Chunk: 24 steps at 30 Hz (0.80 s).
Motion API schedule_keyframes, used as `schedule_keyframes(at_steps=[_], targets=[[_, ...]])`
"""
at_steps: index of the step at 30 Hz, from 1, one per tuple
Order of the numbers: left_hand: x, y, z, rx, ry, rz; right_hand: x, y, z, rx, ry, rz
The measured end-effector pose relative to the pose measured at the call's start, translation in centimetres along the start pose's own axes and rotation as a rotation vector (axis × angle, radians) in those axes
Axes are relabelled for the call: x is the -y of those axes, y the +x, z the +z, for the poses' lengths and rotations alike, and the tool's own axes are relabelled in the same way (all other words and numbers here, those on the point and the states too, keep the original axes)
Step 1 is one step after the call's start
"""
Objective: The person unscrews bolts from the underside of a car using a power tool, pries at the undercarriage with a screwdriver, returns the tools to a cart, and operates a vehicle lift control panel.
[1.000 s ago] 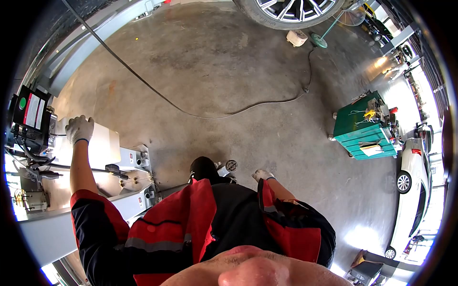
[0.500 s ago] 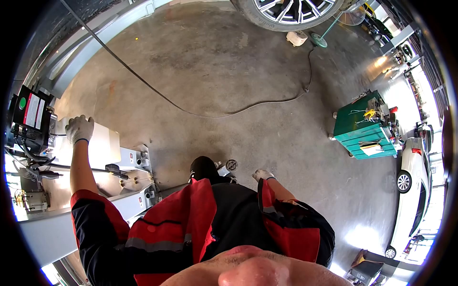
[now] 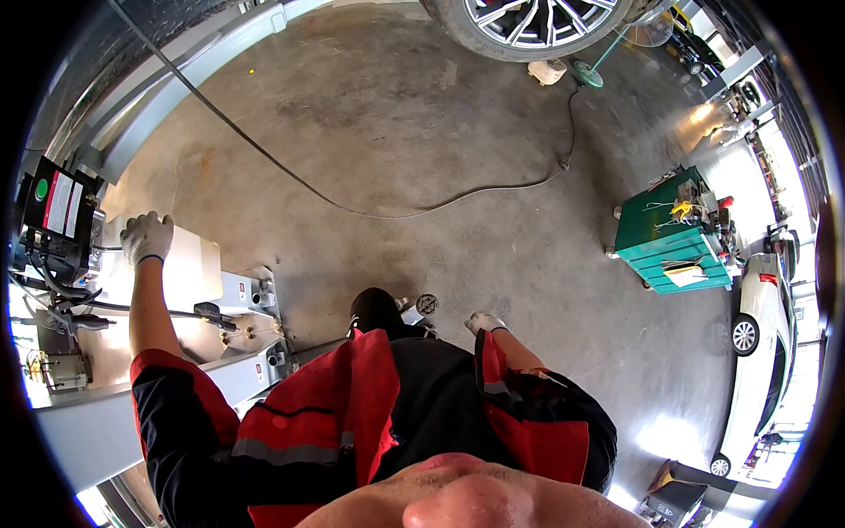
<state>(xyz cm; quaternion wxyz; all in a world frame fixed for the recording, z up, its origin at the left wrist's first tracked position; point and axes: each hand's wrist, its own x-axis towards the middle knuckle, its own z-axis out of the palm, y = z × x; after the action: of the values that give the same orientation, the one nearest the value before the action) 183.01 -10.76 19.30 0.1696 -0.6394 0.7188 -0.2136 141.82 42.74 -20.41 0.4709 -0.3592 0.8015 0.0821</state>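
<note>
My left hand point(image 3: 147, 238), in a pale knitted glove, is stretched out to the left over a white lift post housing point(image 3: 195, 264). Its fingers are bent, and their tips and whatever they grip are hidden. Just left of it is a black control box point(image 3: 60, 204) with a green round mark and a red-and-white label. My right hand point(image 3: 484, 323), gloved too, hangs low by my side above the floor, fingers loosely extended, with nothing visible in it. A black hose point(image 3: 62, 289) and cables run beneath the control box.
A car wheel point(image 3: 537, 22) is at the top. A dark cable point(image 3: 387, 215) curves across the concrete floor. To the right stand a green tool cart point(image 3: 664, 242) with tools on top and a white car point(image 3: 759, 352). A fan point(image 3: 650, 32) is at upper right.
The car wheel shows slightly larger and a little lower and farther left in the picture. The grey arm at upper left has shifted slightly. Both my hands stay in place.
</note>
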Motion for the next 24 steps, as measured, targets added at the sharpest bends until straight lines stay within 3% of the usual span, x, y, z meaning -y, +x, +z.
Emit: schedule_keyframes(at_steps=[9, 18, 24], targets=[[0.1, 0.0, 0.2, -0.007, -0.002, 0.007, -3.6, 5.3, 4.1, -0.061, -0.19, -0.171], [0.2, 0.6, 0.7, -0.006, -0.01, 0.0, -1.9, 3.9, 2.7, -0.023, -0.166, -0.078], [0.4, 0.9, 1.3, -0.025, -0.011, 0.007, -1.6, 3.0, 1.6, 0.031, -0.332, -0.265]])
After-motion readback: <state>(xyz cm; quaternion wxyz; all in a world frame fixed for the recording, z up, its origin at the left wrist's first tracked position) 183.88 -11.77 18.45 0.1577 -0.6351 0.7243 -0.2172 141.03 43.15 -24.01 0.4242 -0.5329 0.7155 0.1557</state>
